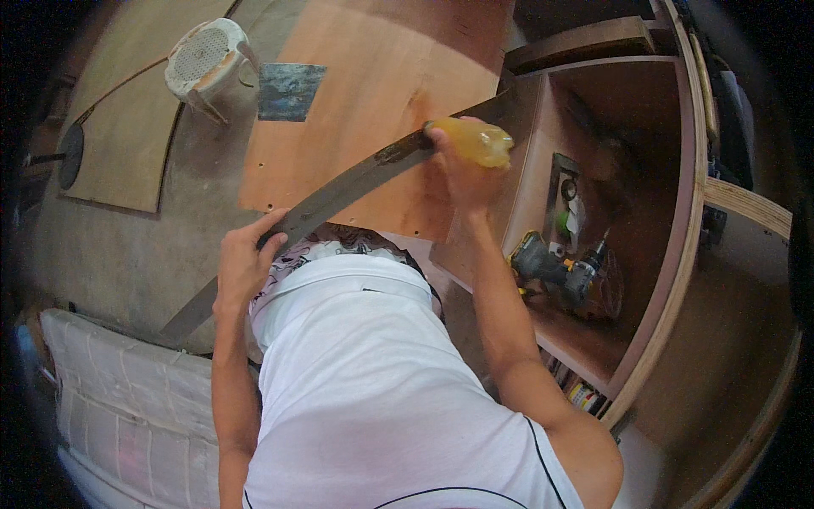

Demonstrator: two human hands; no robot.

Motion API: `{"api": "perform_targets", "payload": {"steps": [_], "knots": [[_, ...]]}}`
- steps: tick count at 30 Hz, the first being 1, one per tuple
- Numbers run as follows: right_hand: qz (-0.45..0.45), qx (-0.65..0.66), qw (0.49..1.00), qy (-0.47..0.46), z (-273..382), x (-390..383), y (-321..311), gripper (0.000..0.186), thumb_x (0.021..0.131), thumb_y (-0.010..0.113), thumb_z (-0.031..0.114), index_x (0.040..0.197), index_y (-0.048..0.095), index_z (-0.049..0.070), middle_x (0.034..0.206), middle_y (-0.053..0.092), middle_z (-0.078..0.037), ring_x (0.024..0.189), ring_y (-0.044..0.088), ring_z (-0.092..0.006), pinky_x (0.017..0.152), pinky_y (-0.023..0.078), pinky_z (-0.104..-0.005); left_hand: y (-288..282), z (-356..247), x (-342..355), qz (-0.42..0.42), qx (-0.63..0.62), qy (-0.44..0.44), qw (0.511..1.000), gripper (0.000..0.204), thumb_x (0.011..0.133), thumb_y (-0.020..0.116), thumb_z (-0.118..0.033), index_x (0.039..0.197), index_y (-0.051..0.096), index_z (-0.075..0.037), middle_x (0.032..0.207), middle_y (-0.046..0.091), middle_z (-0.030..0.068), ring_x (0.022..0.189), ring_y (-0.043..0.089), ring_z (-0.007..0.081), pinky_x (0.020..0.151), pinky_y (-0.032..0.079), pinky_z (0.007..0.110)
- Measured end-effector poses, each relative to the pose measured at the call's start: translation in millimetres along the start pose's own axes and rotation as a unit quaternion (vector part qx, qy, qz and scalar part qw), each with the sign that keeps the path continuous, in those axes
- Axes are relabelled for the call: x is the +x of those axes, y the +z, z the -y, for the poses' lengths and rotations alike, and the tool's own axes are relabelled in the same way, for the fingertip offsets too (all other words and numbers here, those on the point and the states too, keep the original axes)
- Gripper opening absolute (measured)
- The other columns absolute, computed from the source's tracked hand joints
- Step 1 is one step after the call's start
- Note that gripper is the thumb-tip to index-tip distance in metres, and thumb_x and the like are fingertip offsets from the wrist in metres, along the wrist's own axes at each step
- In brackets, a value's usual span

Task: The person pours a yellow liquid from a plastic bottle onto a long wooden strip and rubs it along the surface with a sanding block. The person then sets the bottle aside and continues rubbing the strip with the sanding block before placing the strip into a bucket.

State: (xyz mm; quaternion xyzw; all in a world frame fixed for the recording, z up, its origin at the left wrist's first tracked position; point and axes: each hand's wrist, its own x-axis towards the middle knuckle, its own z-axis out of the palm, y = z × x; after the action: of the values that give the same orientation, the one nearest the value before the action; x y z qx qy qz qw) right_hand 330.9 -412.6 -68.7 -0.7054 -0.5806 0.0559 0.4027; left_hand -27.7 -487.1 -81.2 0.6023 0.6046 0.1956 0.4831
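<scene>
At the lower centre, nearest the camera, a white sleeveless shirt (365,356) covers the wearer's torso, with a bare forearm on either side. Beyond it, the left hand (246,263) holds the edge of a long dark strip (356,176), fingers and thumb closed narrowly on it. The strip lies in front of the body, its long axis slanting from lower left to upper right, and runs past the left hand at both ends. The right hand (462,174) is wrapped around a clear plastic bottle of yellow liquid (479,142), tipped so that its neck points left to the strip's upper part; whether the mouth touches the surface cannot be told. The right hand is thus the nearer to the strip's upper-right end, the left hand to its lower-left end. Underneath lies an orange-brown plywood sheet (381,85), bearing a dark rectangular piece (291,92). To the right, an open wooden cabinet carcass (688,170) contains a cordless drill (585,271) and other tools. Farther off, at upper left, stands a white perforated stool (208,59).
</scene>
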Motion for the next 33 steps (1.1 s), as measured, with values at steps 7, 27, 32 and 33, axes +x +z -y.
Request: {"api": "perform_targets", "payload": {"steps": [7, 27, 32, 33], "knots": [[0.007, 0.068, 0.998, 0.009, 0, -8, 6, 0.039, 0.083, 0.096, 0.026, 0.109, 0.077, 0.003, 0.098, 0.080, -0.010, 0.089, 0.078, -0.0212, 0.082, 0.062, -0.0345, -3, -2, 1, 0.004, 0.031, 0.018, 0.999, 0.041, 0.091, 0.078, -0.012, 0.132, 0.075, -0.011, 0.115, 0.077, 0.0216, 0.102, 0.076, 0.0395, 0.089, 0.057, 0.042], [0.038, 0.052, 0.991, 0.121, -40, -4, -12, 0.040, 0.081, 0.094, 0.042, 0.094, 0.080, 0.007, 0.095, 0.082, -0.009, 0.088, 0.080, -0.0252, 0.081, 0.062, -0.0419, -7, -4, 4, 0.021, 0.030, 0.001, 0.999, 0.044, 0.092, 0.078, -0.012, 0.136, 0.074, -0.012, 0.118, 0.076, 0.0236, 0.107, 0.076, 0.0386, 0.093, 0.057, 0.040], [0.088, -0.037, 0.995, 0.013, -40, -9, -10, 0.032, 0.087, 0.092, 0.026, 0.106, 0.077, 0.005, 0.097, 0.081, -0.007, 0.084, 0.077, -0.0192, 0.078, 0.062, -0.0365, -8, -9, 4, 0.040, -0.001, -0.031, 0.999, 0.045, 0.092, 0.077, -0.010, 0.137, 0.073, -0.009, 0.125, 0.075, 0.0231, 0.115, 0.076, 0.0340, 0.098, 0.056, 0.039], [0.097, -0.054, 0.994, 0.004, -41, -4, -10, 0.033, 0.086, 0.093, 0.027, 0.106, 0.078, 0.005, 0.098, 0.081, -0.007, 0.084, 0.077, -0.0191, 0.078, 0.062, -0.0366, -8, -9, 5, 0.041, 0.002, -0.027, 0.999, 0.045, 0.092, 0.077, -0.010, 0.137, 0.073, -0.009, 0.125, 0.075, 0.0231, 0.116, 0.076, 0.0341, 0.098, 0.056, 0.039]]}}
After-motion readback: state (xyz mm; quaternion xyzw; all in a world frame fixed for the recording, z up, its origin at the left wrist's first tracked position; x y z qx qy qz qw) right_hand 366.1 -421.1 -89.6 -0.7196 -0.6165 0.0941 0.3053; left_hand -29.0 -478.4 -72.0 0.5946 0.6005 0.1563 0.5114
